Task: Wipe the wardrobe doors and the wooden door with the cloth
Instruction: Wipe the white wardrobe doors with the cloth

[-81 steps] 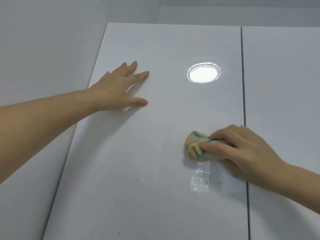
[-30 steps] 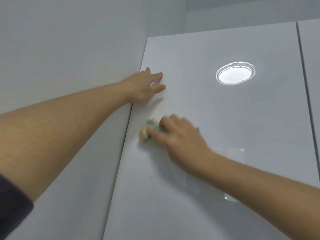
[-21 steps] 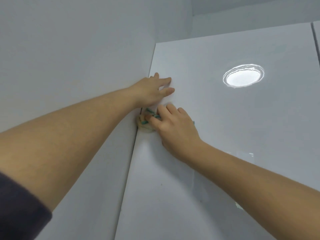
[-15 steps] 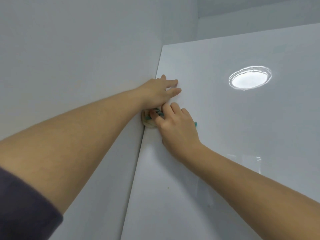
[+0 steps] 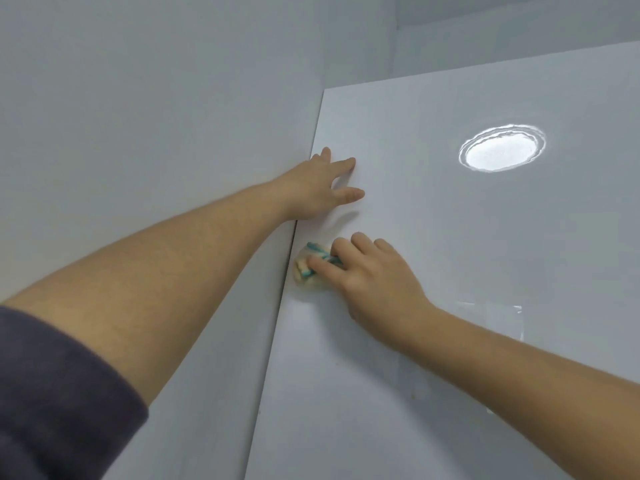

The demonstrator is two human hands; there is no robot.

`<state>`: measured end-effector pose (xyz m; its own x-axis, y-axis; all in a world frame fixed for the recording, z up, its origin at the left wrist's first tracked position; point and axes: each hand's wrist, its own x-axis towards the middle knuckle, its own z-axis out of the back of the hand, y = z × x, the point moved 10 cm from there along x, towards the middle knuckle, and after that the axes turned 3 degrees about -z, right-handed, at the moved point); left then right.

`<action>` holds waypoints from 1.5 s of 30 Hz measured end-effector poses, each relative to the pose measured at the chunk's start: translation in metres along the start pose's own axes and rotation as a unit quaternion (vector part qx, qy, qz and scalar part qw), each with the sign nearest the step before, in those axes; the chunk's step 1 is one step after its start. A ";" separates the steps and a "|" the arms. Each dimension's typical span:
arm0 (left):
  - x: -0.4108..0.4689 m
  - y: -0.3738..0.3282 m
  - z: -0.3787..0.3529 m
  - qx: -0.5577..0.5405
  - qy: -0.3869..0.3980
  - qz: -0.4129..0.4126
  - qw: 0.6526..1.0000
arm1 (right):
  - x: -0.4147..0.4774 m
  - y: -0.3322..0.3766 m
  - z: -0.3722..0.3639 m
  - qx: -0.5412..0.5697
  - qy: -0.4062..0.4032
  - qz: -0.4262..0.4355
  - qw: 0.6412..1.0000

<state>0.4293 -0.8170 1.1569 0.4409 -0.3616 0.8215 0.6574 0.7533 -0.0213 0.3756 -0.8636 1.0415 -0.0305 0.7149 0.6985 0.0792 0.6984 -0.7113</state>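
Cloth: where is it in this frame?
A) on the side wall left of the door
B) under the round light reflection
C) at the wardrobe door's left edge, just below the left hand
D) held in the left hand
C: the right hand holds the cloth against the wardrobe door at its left edge, just below the left hand, which lies flat on the door.

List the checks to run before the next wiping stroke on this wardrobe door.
1. Grip: the right hand holds the cloth: ok.
2. Contact: the cloth touches the wardrobe door near its left edge: ok.
3. Brace: the left hand lies flat on the door, apart from the cloth: ok.
4. Path: the door to the right of the cloth is free: ok.
5. Cleanliness of the door: cannot tell, glare.
6. State of the wooden door: cannot tell, not in view.
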 end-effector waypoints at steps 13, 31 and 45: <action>-0.016 -0.001 -0.014 -0.032 -0.048 -0.009 0.998 | -0.045 -0.023 0.021 0.016 0.024 -0.022 0.999; -0.049 -0.040 -0.061 -0.019 -0.061 -0.047 0.997 | -0.131 -0.047 0.062 0.055 0.079 0.044 0.994; -0.045 -0.040 -0.072 0.033 -0.052 -0.033 0.998 | -0.133 -0.118 0.084 0.036 0.040 -0.055 0.997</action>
<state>0.4272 -0.8709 1.0794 0.3303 -0.3550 0.8746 0.6393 0.7658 0.0694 0.2867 -1.0383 1.0260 0.0442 0.6310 0.7745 0.0079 0.7751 -0.6318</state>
